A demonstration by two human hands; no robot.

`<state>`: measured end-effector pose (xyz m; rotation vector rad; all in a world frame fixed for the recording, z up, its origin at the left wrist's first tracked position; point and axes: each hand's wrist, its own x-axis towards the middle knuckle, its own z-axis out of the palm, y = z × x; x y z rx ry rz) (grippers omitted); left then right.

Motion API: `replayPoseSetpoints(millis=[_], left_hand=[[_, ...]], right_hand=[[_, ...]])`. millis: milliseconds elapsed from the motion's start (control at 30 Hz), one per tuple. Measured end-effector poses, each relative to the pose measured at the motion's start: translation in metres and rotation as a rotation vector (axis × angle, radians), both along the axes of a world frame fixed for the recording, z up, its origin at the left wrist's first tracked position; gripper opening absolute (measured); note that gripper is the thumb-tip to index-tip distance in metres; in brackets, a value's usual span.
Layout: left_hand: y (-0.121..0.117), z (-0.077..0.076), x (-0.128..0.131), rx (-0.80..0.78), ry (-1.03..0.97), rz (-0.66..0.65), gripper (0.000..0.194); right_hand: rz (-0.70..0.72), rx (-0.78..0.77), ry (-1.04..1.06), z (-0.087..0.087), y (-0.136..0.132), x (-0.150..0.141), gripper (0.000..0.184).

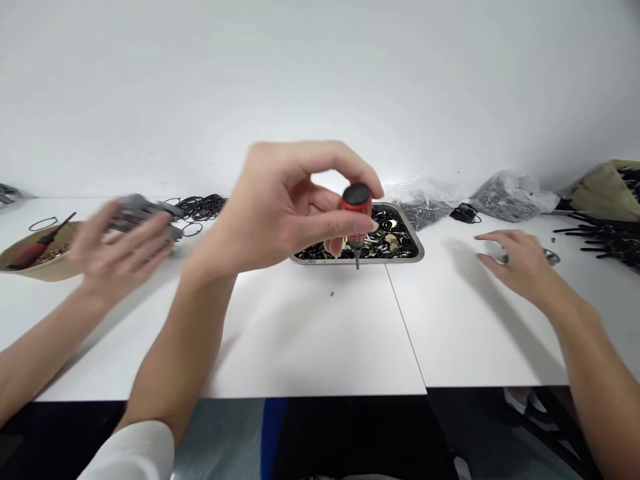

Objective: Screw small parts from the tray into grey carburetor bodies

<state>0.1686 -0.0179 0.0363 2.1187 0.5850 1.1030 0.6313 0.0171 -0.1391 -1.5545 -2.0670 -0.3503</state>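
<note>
The left hand (pixel 280 207) is up in front, over the white flat counter (pixel 325 347). The left arm (pixel 175 353) comes up from the bottom left, out of a white cloth sleeve (pixel 133 450), and slants to the middle. The wrist is bent, so the hand reaches over to the right. Its fingers are curled around a red plastic screwdriver with a round black cap (pixel 357 205). The thumb presses on the near side, and the pointer finger bends over from the far side. The screwdriver stands almost straight up, with its thin grey tip pointing down. The tip shows in front of the near rim of the shiny metal tray full of small black and gold parts (pixel 421 253).

One tiny dark screw (pixel 331 294) lies on the counter, nearer than the tray.

The right hand (pixel 525 263) is low over the counter at the right, and the right arm (pixel 590 340) comes from the bottom right corner. Its fingers point left, with a gap between thumb and pointer finger. A small dark bit shows by the thumb; I cannot tell if they touch. A small round grey part (pixel 551 257) lies just beside this hand.

At the left, another person's blurry hand (pixel 107 257) is at a lumpy grey thing (pixel 135 210).
</note>
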Motion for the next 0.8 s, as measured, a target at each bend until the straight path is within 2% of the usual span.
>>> replayPoseSetpoints(millis=[100, 167, 267, 333, 433, 533, 633, 800], left_hand=[[0.012, -0.014, 0.012, -0.173, 0.153, -0.06, 0.019], [0.016, -0.031, 0.02, -0.239, 0.232, -0.065, 0.018], [0.015, -0.068, 0.022, -0.172, 0.282, -0.006, 0.014], [0.01, -0.1, 0.013, -0.058, 0.301, 0.107, 0.011], [0.0, -0.147, -0.009, 0.081, 0.48, 0.316, 0.008], [-0.004, -0.181, -0.03, 0.157, 0.634, 0.483, 0.008], [-0.003, -0.192, -0.04, 0.144, 0.737, 0.572, 0.013], [0.0, -0.188, -0.041, 0.085, 0.713, 0.639, 0.019]], right_hand=[[0.149, -0.185, 0.121, 0.025, 0.001, -0.069, 0.029], [0.25, -0.254, 0.205, 0.041, 0.006, -0.106, 0.025], [0.327, -0.23, 0.33, 0.051, 0.018, -0.14, 0.022], [0.355, -0.17, 0.408, 0.046, 0.027, -0.15, 0.02], [0.358, -0.033, 0.506, 0.025, 0.037, -0.154, 0.02], [0.357, 0.051, 0.513, 0.001, 0.039, -0.155, 0.022], [0.362, 0.013, 0.528, -0.011, 0.038, -0.157, 0.022], [0.377, -0.034, 0.531, -0.014, 0.037, -0.164, 0.018]])
